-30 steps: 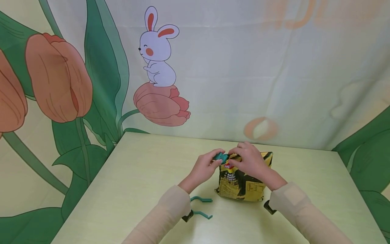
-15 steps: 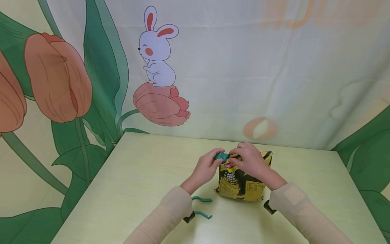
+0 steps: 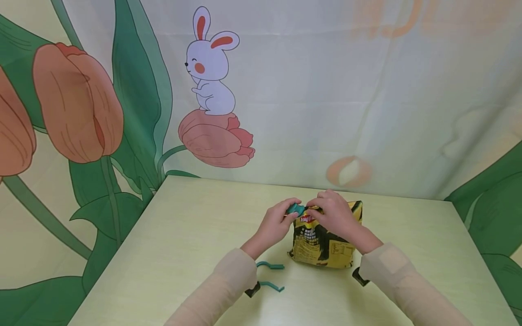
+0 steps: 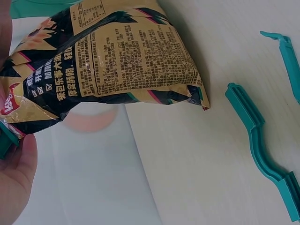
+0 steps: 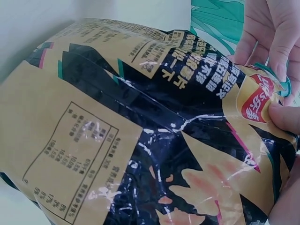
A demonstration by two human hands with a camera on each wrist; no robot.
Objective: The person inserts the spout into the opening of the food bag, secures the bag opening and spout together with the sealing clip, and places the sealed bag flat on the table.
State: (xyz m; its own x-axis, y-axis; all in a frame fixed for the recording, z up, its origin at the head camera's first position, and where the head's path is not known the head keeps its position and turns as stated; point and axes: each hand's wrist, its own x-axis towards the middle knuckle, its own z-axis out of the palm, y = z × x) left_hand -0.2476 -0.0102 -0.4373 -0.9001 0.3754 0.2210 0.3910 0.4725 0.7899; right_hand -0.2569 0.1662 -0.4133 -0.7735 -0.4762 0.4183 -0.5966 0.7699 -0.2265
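Note:
A gold-and-black chip bag [image 3: 322, 249] stands upright on the table. At its upper left corner my left hand [image 3: 272, 225] pinches a teal clip [image 3: 296, 209] between thumb and fingers. My right hand [image 3: 333, 215] grips the bag's top edge close beside the clip. In the left wrist view the clip [image 4: 6, 140] sits against the bag's gathered corner, partly hidden by the left hand [image 4: 18, 178]. The right wrist view shows the clip's teal edge [image 5: 284, 88] near the red logo, where a thumb [image 5: 285, 117] presses the bag [image 5: 154, 131].
Two more teal clip pieces lie on the table [image 3: 195, 235] left of the bag: a wavy bar [image 4: 262, 145] and a hook-ended one [image 4: 288, 61]. My left forearm partly covers them in the head view. A curtain [image 3: 285, 99] with printed flowers hangs behind the table.
Both hands stay at the bag's top corner. The teal clip turns a little in the left fingers, and the bag's upper right corner shifts slightly left.

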